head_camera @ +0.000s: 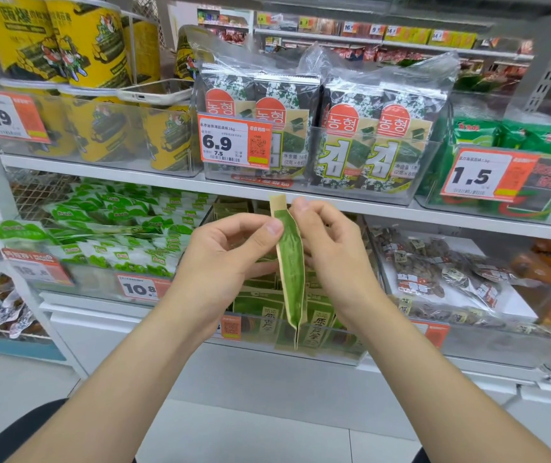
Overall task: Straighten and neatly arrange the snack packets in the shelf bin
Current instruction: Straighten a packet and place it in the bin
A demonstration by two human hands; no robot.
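A flat green packet with tan edges [291, 269] hangs upright and edge-on in front of the lower shelf. My left hand [230, 259] pinches its upper part from the left, thumb on the green face. On the right side my right hand [329, 248] pinches the same upper part. Behind and below them stands a clear shelf bin [341, 354] holding several matching green and tan packets [262, 307], some upright, some leaning. My hands hide the middle of the bin.
Left of the bin lies a heap of green-and-white packets [117, 242]; to its right is a bin of clear bags with dark snacks [434, 279]. The shelf above carries seaweed packs [351, 135] and yellow tubs [83, 45]. Orange price tags [234, 142] hang on the shelf fronts.
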